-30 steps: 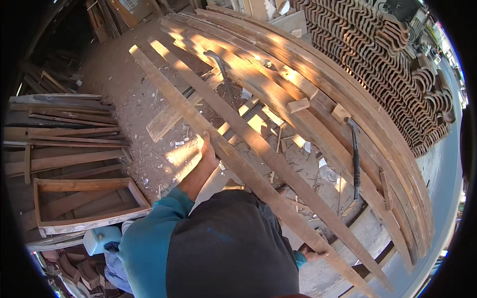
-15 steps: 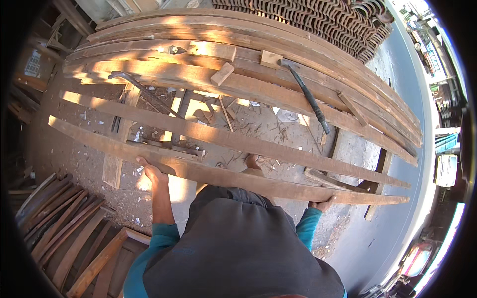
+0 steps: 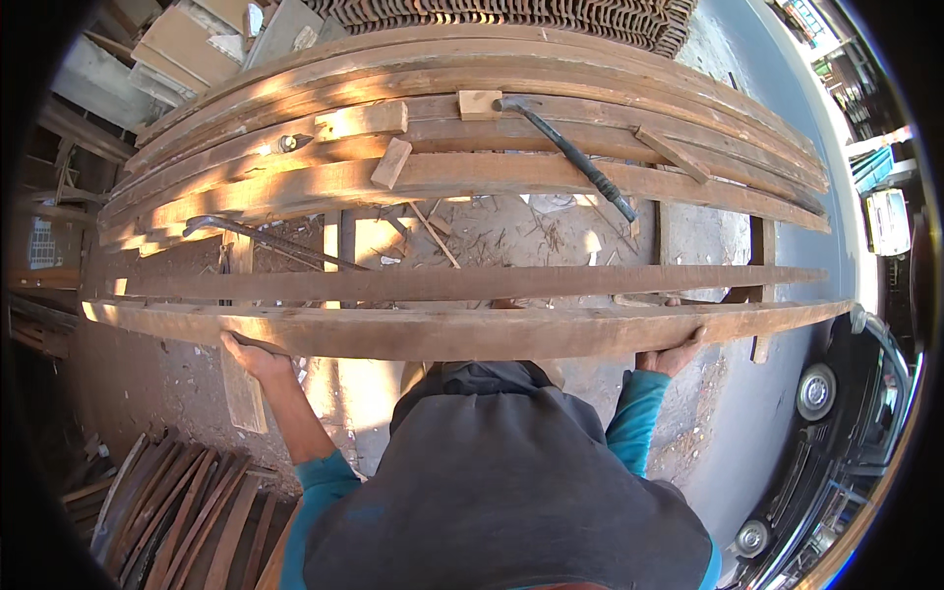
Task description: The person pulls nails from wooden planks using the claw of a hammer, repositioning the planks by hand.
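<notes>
A long, weathered brown wooden plank [image 3: 462, 332] is held level across mid-frame, clasped from beneath near each end by the left hand [image 3: 251, 356] and right hand [image 3: 672, 356], presumably for balance.

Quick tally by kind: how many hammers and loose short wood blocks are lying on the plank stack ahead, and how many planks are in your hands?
Hammers: 2, a dark-handled one at upper right and one at left.
Loose short wood blocks: 4, namely and a thin strip.
Held planks: 1, gripped by left hand and right hand.
Total: 7.
</notes>
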A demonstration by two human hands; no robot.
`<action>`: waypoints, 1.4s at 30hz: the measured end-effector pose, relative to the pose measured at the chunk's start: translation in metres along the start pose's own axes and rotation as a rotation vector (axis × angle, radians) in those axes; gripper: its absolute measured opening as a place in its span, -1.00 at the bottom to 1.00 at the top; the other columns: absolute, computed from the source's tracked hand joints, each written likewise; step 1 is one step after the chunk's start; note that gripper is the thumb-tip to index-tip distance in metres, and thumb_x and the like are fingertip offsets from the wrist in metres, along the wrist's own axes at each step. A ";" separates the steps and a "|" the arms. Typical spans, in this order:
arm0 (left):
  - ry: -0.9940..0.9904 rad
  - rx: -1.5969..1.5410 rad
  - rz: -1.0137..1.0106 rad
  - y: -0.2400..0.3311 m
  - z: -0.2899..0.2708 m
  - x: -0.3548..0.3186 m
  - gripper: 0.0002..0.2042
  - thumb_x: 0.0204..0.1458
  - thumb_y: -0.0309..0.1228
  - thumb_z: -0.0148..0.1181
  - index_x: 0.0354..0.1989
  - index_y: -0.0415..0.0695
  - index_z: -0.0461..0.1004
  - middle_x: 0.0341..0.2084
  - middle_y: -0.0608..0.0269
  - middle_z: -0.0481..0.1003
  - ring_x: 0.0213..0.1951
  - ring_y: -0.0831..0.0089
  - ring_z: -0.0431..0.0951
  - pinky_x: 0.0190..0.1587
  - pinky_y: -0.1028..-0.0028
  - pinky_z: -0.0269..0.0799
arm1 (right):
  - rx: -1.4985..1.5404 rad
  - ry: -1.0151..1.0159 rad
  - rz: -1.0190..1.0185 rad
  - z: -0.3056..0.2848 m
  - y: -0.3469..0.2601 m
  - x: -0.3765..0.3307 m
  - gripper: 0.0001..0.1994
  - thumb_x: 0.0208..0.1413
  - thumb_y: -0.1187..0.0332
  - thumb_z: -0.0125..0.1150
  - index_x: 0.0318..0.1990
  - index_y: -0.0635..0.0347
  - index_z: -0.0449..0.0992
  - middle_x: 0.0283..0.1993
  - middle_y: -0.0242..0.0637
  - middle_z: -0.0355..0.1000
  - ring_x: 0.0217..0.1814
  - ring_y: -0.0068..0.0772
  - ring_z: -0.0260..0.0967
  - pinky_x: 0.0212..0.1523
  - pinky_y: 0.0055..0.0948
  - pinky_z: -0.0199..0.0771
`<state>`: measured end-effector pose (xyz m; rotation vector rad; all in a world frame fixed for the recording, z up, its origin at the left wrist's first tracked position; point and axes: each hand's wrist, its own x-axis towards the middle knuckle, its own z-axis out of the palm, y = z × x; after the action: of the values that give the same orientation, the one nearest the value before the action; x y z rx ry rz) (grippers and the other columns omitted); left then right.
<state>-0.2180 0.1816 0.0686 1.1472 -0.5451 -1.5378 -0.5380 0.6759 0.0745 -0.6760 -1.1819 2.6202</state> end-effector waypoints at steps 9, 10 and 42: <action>-0.021 -0.015 0.156 0.040 0.096 0.049 -0.48 0.34 -0.09 -0.16 0.27 -0.26 0.31 0.19 -0.04 0.41 0.21 0.04 0.44 0.27 -0.02 0.39 | 0.213 -0.254 0.024 0.129 0.002 0.041 -0.42 0.35 -0.03 0.02 0.25 0.32 0.23 0.10 0.11 0.43 0.18 0.03 0.43 0.24 -0.04 0.45; -0.033 -0.007 0.166 0.035 0.103 0.061 -0.48 0.34 -0.09 -0.17 0.26 -0.27 0.32 0.19 -0.04 0.40 0.21 0.03 0.44 0.26 -0.02 0.41 | 0.216 -0.258 0.008 0.141 -0.005 0.042 -0.42 0.35 -0.03 0.03 0.25 0.32 0.23 0.11 0.09 0.44 0.18 0.01 0.43 0.24 -0.05 0.45; -0.096 0.465 0.022 -0.040 0.293 0.196 -0.37 0.37 0.06 -0.17 0.28 -0.32 0.23 0.14 -0.08 0.41 0.05 0.12 0.52 0.13 0.20 0.54 | -0.076 -0.322 0.292 0.320 0.150 0.276 -0.41 0.36 0.04 0.08 0.22 0.50 0.32 0.18 0.12 0.44 0.26 0.04 0.41 0.33 -0.08 0.39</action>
<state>-0.4820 -0.0539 0.0873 1.4123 -1.0147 -1.4934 -0.9308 0.4613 0.0573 -0.4814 -1.3657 3.0306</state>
